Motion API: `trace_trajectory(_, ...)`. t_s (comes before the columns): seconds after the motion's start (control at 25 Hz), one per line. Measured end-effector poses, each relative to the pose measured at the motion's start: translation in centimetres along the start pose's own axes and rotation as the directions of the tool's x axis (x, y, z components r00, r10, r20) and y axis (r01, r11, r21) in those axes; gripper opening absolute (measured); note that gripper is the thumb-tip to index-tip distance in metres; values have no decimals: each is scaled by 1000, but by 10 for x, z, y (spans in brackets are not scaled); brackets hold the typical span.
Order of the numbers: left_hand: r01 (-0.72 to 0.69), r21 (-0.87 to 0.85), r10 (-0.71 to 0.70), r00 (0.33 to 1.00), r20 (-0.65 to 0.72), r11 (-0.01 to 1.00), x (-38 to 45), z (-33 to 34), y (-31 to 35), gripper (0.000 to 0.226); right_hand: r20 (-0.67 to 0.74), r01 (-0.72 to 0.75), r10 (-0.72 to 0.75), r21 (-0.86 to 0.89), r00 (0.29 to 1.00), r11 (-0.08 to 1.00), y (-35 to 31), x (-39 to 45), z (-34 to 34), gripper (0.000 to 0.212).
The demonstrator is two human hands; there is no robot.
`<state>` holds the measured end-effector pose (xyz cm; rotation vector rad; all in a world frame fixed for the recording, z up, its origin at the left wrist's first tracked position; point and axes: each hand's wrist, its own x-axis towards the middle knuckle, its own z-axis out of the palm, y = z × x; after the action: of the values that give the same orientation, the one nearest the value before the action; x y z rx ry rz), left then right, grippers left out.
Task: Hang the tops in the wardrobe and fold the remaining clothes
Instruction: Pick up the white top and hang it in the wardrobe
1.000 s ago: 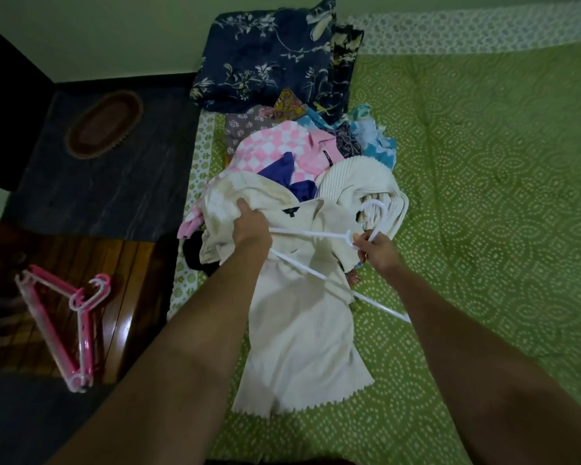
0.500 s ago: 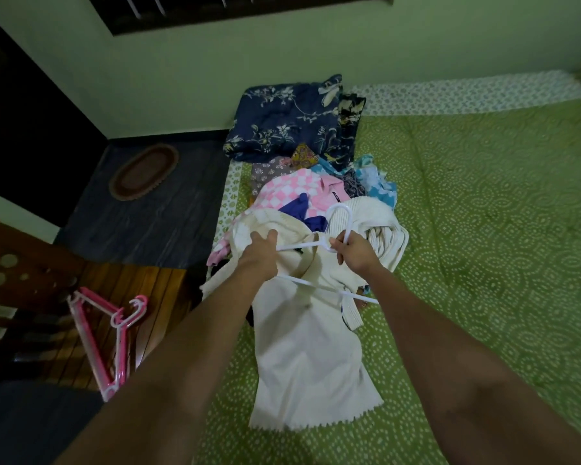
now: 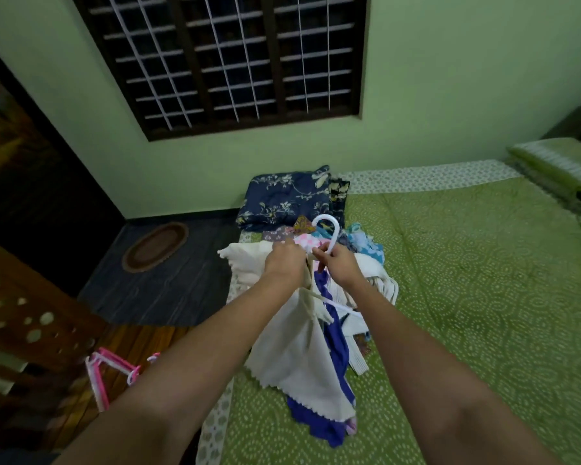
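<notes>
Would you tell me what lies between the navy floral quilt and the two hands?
In the head view, patterned clothes and the white hanger hook lie between the quilt and the hands.

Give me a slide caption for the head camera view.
Both hands lift a cream top on a white hanger above the bed.

two bare forearms reach out from the bottom of the view, no sleeves on either, and nothing worn at the wrists. the left hand [image 3: 284,265] and right hand [image 3: 341,268] carry no rings that show.
</notes>
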<state>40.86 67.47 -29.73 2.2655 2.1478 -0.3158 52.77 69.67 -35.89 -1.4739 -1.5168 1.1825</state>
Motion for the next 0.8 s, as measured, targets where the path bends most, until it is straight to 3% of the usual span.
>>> trace_trajectory(0.2,-264,-132,217,931,-293,955,-15,-66,-51,24,-82,131,-123,94,989,987,-72,0,-12,39)
trace_trajectory(0.32,-345,-82,305,900,-313,935,-5,-100,-87,30,-124,237,-230,43,965,971,-120,-6,-24,32)
trace_trajectory(0.4,-370,-91,323,888,-327,925,0,-120,-99,31,-228,275,-272,-17,935,961,-142,-13,-21,17)
trace_trajectory(0.48,-381,-120,306,863,-402,917,3,-137,-103,30,-481,295,-410,-299,775,908,-146,-18,-11,38)
trace_trajectory(0.52,-382,-120,296,848,-440,916,3,-143,-103,30,-510,303,-510,-435,693,848,-143,-20,-3,43)
trace_trajectory(0.56,-382,-117,288,835,-469,917,1,-149,-102,31,-459,335,-584,-515,669,789,-140,-22,5,47)
trace_trajectory(0.64,-379,-111,278,821,-500,919,-2,-155,-98,31,-302,397,-608,-535,735,746,-135,-22,21,54)
trace_trajectory(0.8,-336,-97,238,815,-529,937,-2,-158,-91,29,-219,498,-519,-145,827,855,-155,-28,27,29)
